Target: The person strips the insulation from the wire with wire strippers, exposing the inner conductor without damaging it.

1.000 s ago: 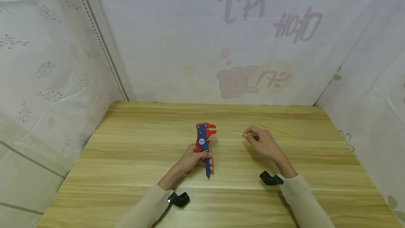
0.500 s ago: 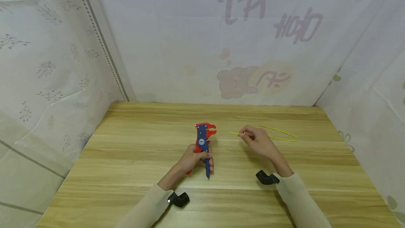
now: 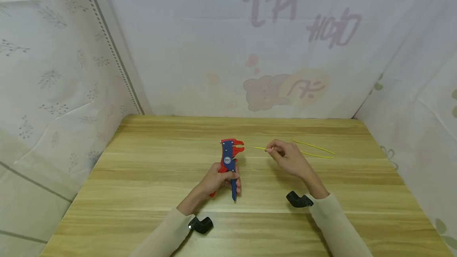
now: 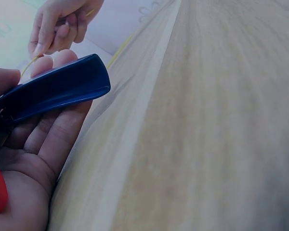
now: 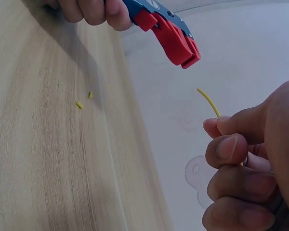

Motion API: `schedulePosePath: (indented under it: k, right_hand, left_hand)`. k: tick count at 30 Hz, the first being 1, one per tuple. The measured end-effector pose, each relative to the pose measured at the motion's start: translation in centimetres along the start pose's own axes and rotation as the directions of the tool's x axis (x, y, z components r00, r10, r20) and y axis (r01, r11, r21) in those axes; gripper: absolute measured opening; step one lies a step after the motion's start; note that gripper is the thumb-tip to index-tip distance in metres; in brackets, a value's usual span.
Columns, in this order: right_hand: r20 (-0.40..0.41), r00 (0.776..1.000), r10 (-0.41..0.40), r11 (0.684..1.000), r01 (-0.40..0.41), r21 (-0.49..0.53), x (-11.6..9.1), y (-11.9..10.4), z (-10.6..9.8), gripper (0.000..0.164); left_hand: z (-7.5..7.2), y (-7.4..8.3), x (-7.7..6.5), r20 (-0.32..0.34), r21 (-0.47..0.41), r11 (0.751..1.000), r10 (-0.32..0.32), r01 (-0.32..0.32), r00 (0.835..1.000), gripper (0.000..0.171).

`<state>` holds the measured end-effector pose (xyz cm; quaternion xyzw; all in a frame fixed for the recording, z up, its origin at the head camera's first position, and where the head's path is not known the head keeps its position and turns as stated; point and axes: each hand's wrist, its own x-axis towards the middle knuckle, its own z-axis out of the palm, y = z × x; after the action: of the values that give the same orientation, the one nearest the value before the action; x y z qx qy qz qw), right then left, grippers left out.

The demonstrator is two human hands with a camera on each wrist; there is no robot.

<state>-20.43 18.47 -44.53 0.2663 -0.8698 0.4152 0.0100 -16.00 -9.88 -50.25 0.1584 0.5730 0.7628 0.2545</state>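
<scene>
My left hand (image 3: 221,179) holds a wire stripper (image 3: 227,160) with a blue body and red jaws, its head pointing away from me. The stripper's jaws stand apart, with nothing between them. In the left wrist view, the blue handle (image 4: 62,89) lies between thumb and fingers. My right hand (image 3: 290,160) pinches a thin yellow wire (image 5: 209,101) between thumb and index finger. The wire's short free end points left, a small gap away from the stripper's red jaws (image 5: 178,45). Inside the right hand the rest of this wire is mostly hidden.
Two more yellow wires lie on the table to the right, an upper one (image 3: 314,146) and a lower one (image 3: 319,155) partly behind the right hand. Two tiny yellow offcuts (image 5: 79,105) lie near the stripper. Patterned cloth (image 3: 196,50) hangs behind the wooden table (image 3: 143,150).
My right hand has moved left with the yellow wire, bringing its free end closer to the stripper's jaws. The left hand and the stripper have stayed in place.
</scene>
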Motion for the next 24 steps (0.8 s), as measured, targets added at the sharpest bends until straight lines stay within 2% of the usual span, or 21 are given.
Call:
schedulePosePath:
  k: [8,17,24]
  right_hand:
    - [0.012,1.000,0.008,1.000,-0.008,0.001,0.0,-0.4,0.2,0.013]
    - [0.015,1.000,0.012,1.000,-0.012,-0.005,0.0,-0.9,0.3,0.012]
    - [0.019,1.000,-0.001,1.000,0.001,-0.006,0.0,-1.1,0.5,0.010]
  left_hand:
    - [0.5,0.3,0.0,0.025,-0.001,1.000,-0.011,0.011,1.000,0.030]
    - [1.1,0.1,0.1,0.068,-0.028,1.000,0.003,-0.002,0.998,0.017]
    - [1.5,0.1,0.1,0.069,-0.033,0.999,-0.004,0.006,0.998,0.028]
